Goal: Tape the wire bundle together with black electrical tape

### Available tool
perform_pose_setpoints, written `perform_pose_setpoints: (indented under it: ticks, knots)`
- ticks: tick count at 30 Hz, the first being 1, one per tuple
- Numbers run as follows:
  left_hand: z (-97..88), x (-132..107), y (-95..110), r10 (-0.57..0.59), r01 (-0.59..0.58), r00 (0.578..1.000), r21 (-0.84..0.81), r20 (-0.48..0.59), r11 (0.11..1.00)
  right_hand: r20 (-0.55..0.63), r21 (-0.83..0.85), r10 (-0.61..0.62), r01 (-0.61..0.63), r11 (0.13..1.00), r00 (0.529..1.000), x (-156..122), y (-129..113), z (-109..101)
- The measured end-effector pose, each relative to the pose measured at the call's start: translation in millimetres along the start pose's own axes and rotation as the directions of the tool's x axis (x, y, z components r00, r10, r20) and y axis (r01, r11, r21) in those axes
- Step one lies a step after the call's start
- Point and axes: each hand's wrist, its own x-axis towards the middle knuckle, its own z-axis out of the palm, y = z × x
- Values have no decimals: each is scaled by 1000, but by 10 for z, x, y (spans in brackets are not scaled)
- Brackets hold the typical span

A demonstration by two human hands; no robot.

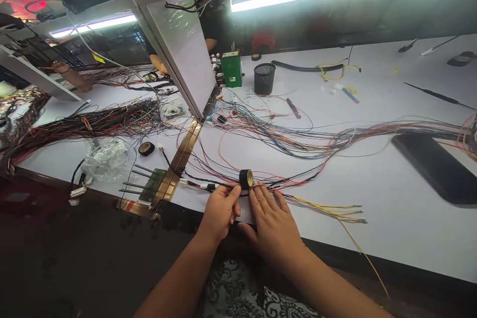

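Observation:
My left hand (222, 208) is closed, thumb against fingers, on a wire harness (229, 187) near the table's front edge. A roll of black tape (245, 179) stands on its rim just past my fingertips. Beside it my right hand (271, 211) lies flat with fingers stretched out over the same wires, pressing them on the table. Yellow wires (324, 207) with metal ends fan out to the right of that hand, one hanging over the edge. White connectors (204, 186) sit at the harness's left end. Whether tape is wrapped under my fingers is hidden.
A long bundle of coloured wires (320, 144) crosses behind my hands. A black phone-like slab (436, 166) lies right. Back there are a green box (231, 69) and a mesh cup (264, 78). A pegged board (152, 184) and plastic bag (108, 159) lie left.

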Motion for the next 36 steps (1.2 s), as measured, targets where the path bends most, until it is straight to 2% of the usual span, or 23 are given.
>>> perform_pose_setpoints:
  ticks: [9, 15, 18, 21, 24, 27, 29, 31, 34, 36]
  knots:
    - [1, -3, -5, 20, -20, 1000, -11, 10, 1000, -13, 27, 11, -10, 1000, 1000, 6, -4, -37]
    - [10, -14, 11, 32, -31, 998, -11, 56, 999, -39, 12, 4, -4, 1000, 999, 12, -16, -20]
    - [60, -17, 45, 44, -44, 998, -11, 35, 999, -64, -11, -19, 18, 1000, 998, -13, -20, -8]
    - [115, 1, 77, 91, -92, 996, -36, -21, 995, -108, 4, -86, 87, 996, 990, -37, 34, -93]
    - [141, 42, 91, 152, -152, 987, -1, -43, 988, -238, 91, -247, 274, 957, 940, 49, 152, -328]
    - [135, 94, 91, 231, -225, 972, 115, -42, 968, -354, 24, -385, 419, 908, 852, 308, 253, -621]
    - [122, 124, 91, 283, -271, 958, 184, -39, 945, -293, -84, -446, 442, 893, 846, 525, 290, -760]
    - [108, 143, 97, 322, -298, 946, 276, -43, 914, -126, -158, -473, 454, 877, 872, 714, 313, -821]
    - [90, 157, 108, 377, -328, 925, 387, -57, 862, 108, -214, -453, 465, 859, 885, 877, 331, -801]
    - [83, 165, 108, 393, -342, 918, 390, -56, 855, 149, -237, -432, 456, 858, 890, 916, 321, -757]
